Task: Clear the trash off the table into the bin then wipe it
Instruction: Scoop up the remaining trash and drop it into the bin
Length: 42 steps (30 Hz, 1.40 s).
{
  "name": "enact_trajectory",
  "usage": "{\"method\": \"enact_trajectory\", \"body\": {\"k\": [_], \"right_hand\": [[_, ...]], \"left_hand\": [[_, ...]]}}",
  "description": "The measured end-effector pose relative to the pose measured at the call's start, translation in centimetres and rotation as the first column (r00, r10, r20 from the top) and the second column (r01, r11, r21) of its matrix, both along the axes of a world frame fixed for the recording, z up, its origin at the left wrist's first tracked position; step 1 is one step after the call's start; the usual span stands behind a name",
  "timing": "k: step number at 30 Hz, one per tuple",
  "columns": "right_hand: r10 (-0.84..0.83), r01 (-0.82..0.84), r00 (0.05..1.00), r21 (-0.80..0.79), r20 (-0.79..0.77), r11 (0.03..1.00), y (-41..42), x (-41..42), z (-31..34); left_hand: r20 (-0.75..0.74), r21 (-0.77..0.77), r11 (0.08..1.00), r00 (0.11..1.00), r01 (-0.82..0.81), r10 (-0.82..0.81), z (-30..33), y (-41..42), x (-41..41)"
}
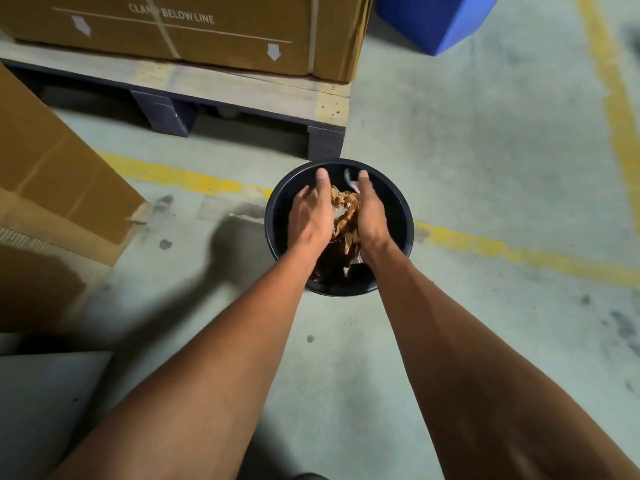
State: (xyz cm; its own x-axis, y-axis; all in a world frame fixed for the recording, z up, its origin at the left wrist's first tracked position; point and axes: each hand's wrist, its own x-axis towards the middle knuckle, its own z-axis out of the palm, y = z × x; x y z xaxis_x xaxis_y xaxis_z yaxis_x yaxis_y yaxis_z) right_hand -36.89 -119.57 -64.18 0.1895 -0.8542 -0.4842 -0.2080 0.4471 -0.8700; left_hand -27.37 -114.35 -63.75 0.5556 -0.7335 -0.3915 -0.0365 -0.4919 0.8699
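Both arms reach down over a round black plastic bin (403,233) that stands on the grey concrete floor (485,168). The left hand (310,211) and the right hand (370,211) hang just above the bin's mouth, side by side. Between them is a crumpled bunch of brown paper trash (344,211) with some white scraps in it.

The left hand's grip is spread, with its fingers fanned out. The right hand's grip looks loose and partly spread too. I cannot tell if either palm is pressing the bunch or if it is falling free. More dark trash lies lower in the bin.

This trash looks light, soft and easy to squash. It should not break or slip much, but small bits could flutter off. Scooping from both sides looks like the best way to hold it.

A big brown cardboard box (207,26) sits on a wooden pallet (242,84) behind the bin. The desk is not clearly in view, so wiping seems not yet begun.
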Motion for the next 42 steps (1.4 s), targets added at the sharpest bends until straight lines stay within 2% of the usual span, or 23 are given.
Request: {"method": "enact_trajectory", "body": {"k": [2, 3, 5, 7, 9, 11, 13, 15, 16, 18, 20, 24, 26, 28, 31, 35, 42], "right_hand": [[-0.015, 0.015, 1.000, 0.002, -0.003, 1.000, -0.4, 0.0, -0.6], [-0.017, 0.016, 0.999, -0.035, -0.051, 0.999, -0.5, -0.1, -0.3], [0.004, -0.021, 0.987, -0.104, -0.163, 0.994, -0.6, -0.7, 0.2], [0.020, -0.057, 0.977, -0.172, -0.212, 0.983, -0.6, -1.1, 0.2], [-0.044, -0.023, 0.965, -0.250, -0.258, 0.968, -0.6, -1.5, 0.3], [-0.121, 0.036, 0.960, -0.317, -0.252, 0.948, -0.3, -1.5, 0.7], [-0.135, 0.072, 0.974, -0.314, -0.184, 0.947, 0.0, -1.5, 1.3], [0.035, -0.064, 0.992, -0.246, -0.121, 0.967, 0.2, -1.4, 1.5], [0.168, -0.203, 0.972, -0.231, -0.164, 0.952, 0.6, -1.2, 1.6], [0.358, -0.455, 0.860, -0.227, -0.364, 0.861, 1.2, -0.9, 1.1], [0.336, -0.500, 0.809, -0.264, -0.482, 0.824, 1.5, -0.6, 0.5], [0.091, -0.227, 0.929, -0.360, -0.359, 0.905, 1.6, -0.3, 1.9], [0.002, -0.118, 0.956, -0.382, -0.292, 0.917, 1.8, -0.4, 2.9], [-0.033, -0.078, 0.961, -0.386, -0.273, 0.919, 2.9, -0.7, 4.6], [-0.011, -0.087, 0.964, -0.354, -0.265, 0.931, 5.9, -1.3, 7.4], [0.052, -0.143, 0.961, -0.331, -0.270, 0.933, 9.5, -1.4, 12.9], [0.220, -0.297, 0.947, -0.381, -0.232, 0.875, 11.4, 3.7, 30.0]], "left_hand": [[-0.134, 0.017, 1.000, 0.991, 0.011, -0.008, 0.1, -0.7, 0.5], [-0.148, 0.025, 0.998, 0.987, 0.066, -0.061, 0.6, -0.8, 0.7], [-0.077, 0.032, 0.991, 0.989, 0.126, -0.124, 1.4, -0.7, 1.1], [0.005, -0.014, 0.999, 0.999, 0.038, -0.038, 1.2, -0.5, 1.7], [0.009, -0.079, 0.997, 1.000, -0.017, 0.018, 1.1, -0.2, 2.1], [0.000, -0.129, 0.991, 1.000, -0.028, 0.028, 1.2, 0.1, 2.1], [-0.066, -0.157, 0.988, 0.998, 0.007, -0.018, 2.1, 0.4, 1.5], [-0.260, -0.185, 0.980, 0.957, 0.079, -0.126, 3.2, 0.5, 0.8], [-0.355, -0.208, 0.974, 0.921, 0.087, -0.158, 3.6, 0.6, 0.6], [-0.438, -0.231, 0.971, 0.884, 0.065, -0.163, 4.3, 0.7, 0.4], [-0.461, -0.233, 0.972, 0.880, 0.006, -0.116, 4.9, 0.9, 0.6], [-0.420, -0.171, 0.984, 0.901, 0.039, -0.109, 5.2, 1.6, 1.2], [-0.377, -0.113, 0.992, 0.920, 0.063, -0.101, 5.0, 2.4, 1.5], [-0.325, -0.067, 0.995, 0.941, 0.074, -0.092, 5.6, 4.0, 1.8], [-0.252, -0.012, 1.000, 0.967, 0.016, -0.019, 8.3, 6.4, 2.7], [-0.152, 0.031, 0.999, 0.987, -0.042, 0.047, 14.9, 9.1, 4.3], [0.063, 0.015, 0.997, 0.995, -0.081, 0.080, 31.5, 13.2, 7.4]]}}
